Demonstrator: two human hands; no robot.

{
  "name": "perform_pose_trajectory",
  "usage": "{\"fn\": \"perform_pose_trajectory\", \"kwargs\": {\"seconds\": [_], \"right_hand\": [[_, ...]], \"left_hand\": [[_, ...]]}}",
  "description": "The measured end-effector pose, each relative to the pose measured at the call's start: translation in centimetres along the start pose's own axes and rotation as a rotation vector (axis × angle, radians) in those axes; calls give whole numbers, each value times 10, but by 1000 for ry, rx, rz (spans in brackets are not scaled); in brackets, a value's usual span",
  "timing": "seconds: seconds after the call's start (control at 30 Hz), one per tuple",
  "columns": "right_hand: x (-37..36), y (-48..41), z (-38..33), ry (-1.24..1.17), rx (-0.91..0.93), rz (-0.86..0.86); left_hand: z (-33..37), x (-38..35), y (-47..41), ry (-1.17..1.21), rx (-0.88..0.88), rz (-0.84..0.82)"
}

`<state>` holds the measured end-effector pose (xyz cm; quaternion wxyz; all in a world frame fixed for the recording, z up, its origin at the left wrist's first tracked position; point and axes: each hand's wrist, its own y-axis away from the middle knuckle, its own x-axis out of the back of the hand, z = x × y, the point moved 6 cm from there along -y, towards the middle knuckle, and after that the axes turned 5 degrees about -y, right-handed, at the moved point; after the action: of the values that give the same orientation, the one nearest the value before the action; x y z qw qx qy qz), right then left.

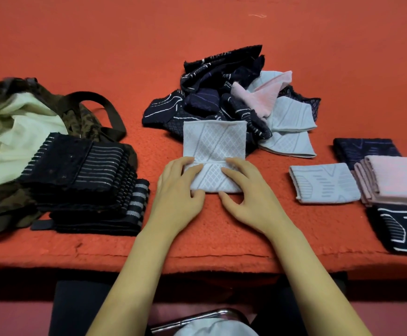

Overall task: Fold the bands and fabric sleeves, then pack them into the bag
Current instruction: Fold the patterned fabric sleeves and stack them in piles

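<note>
A light grey patterned sleeve (213, 139) lies in the middle of the table with its near end folded up over itself. My left hand (182, 187) and my right hand (248, 187) both pinch that folded end, thumbs under its near edge, fingers on top. Behind it sits a loose heap of dark, grey and pink sleeves (231, 95). A stack of folded black striped bands (86, 180) lies at the left, against an open camouflage bag (16, 122) with a pale lining. Folded grey (323, 183), pink (396, 180) and dark sleeves (401, 229) lie at the right.
The table is covered by an orange-red cloth (209, 229) whose front edge runs just below my wrists. The bag's dark strap (103, 103) loops toward the middle. Another folded dark sleeve (364, 149) lies behind the pink one. A metal chair frame (197, 318) shows below.
</note>
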<state>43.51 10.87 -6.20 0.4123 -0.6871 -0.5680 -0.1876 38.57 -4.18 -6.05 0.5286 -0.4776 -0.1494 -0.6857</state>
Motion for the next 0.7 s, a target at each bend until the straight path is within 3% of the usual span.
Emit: {"fn": "perform_pose_trajectory", "kwargs": {"seconds": [0.23, 0.47, 0.7], "right_hand": [[4, -1, -1, -61, -26, -12], [29, 6, 1, -336, -154, 264], [24, 4, 14, -261, -243, 300]], "left_hand": [[1, 12, -3, 237, 51, 75], [4, 21, 0, 372, 93, 108], [-1, 12, 0, 349, 127, 44]]}}
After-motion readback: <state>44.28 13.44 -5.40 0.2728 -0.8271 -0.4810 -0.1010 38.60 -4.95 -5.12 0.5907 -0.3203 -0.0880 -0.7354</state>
